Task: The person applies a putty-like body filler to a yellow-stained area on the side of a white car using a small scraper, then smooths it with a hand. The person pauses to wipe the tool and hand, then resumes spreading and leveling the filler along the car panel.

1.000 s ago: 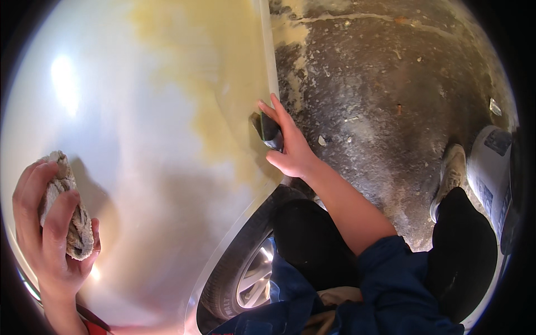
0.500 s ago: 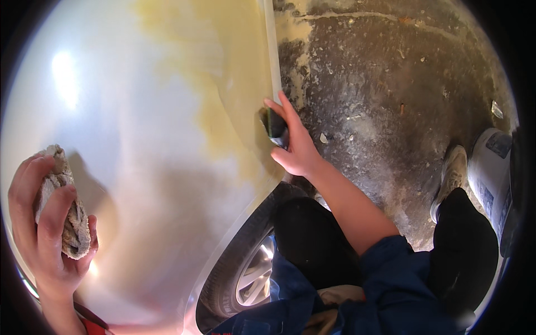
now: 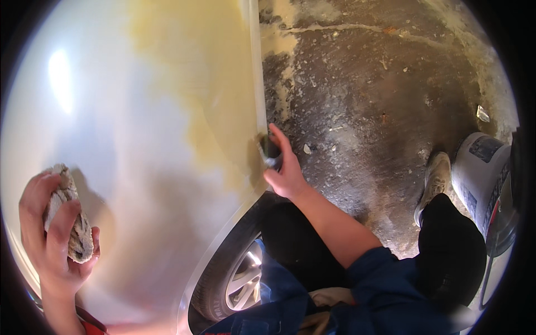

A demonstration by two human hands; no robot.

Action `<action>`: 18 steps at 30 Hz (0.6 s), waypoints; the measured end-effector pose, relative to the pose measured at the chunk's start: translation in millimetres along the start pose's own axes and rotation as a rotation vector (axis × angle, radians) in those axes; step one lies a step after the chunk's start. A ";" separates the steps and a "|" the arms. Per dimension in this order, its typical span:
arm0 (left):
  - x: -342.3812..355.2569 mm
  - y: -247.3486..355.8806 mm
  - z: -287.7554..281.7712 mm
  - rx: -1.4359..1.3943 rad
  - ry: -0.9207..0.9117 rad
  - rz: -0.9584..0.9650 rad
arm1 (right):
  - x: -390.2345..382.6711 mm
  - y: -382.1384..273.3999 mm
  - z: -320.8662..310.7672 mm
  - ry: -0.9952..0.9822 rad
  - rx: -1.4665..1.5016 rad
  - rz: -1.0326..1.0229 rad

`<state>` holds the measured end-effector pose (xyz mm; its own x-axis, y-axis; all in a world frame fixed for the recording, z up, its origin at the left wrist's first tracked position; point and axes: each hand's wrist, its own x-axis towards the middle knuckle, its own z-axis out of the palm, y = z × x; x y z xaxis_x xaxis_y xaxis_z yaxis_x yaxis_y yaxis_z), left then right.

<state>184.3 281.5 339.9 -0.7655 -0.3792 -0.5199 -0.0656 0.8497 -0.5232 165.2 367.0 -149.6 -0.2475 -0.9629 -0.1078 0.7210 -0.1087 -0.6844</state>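
A folded, grey-white rag (image 3: 80, 234) is gripped in my left hand (image 3: 47, 234), fingers curled over it, above the pale car body panel (image 3: 139, 223) at the left. At the panel's right edge, my right hand (image 3: 287, 173) has its thumb and fingers around a small dark sanding block (image 3: 272, 148). The block rests against the panel edge, just above the wheel arch; part of it is hidden by the hand and blurred. Around it the panel carries a dull yellow filler patch (image 3: 215, 111) with uneven borders.
Below the panel edge sits a car wheel (image 3: 244, 282) with a black tyre, close to my bent knee. Stained dark floor (image 3: 363, 111) with pale scraps lies to the right. A white bucket (image 3: 474, 178) stands beside my shoe (image 3: 435, 178).
My right hand has slid the sanding block down along the panel edge, nearer the wheel arch. My left hand with the rag has shifted slightly. The whole view has turned a little.
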 end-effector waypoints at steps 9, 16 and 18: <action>4.2 3.0 -8.0 -0.220 -0.066 -0.053 | 25.3 -24.9 7.9 0.650 0.633 0.366; 6.0 -10.0 -16.1 -0.492 -0.008 -0.163 | -5.4 -135.5 31.0 0.550 0.672 0.303; 14.1 -17.7 -16.9 -0.497 0.070 -0.123 | -12.3 -188.8 36.9 0.597 0.751 0.383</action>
<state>163.8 267.4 353.3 -0.7728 -0.4765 -0.4192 -0.4411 0.8782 -0.1852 56.0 390.2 7.6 -0.0491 -0.7081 -0.7044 0.9867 -0.1440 0.0760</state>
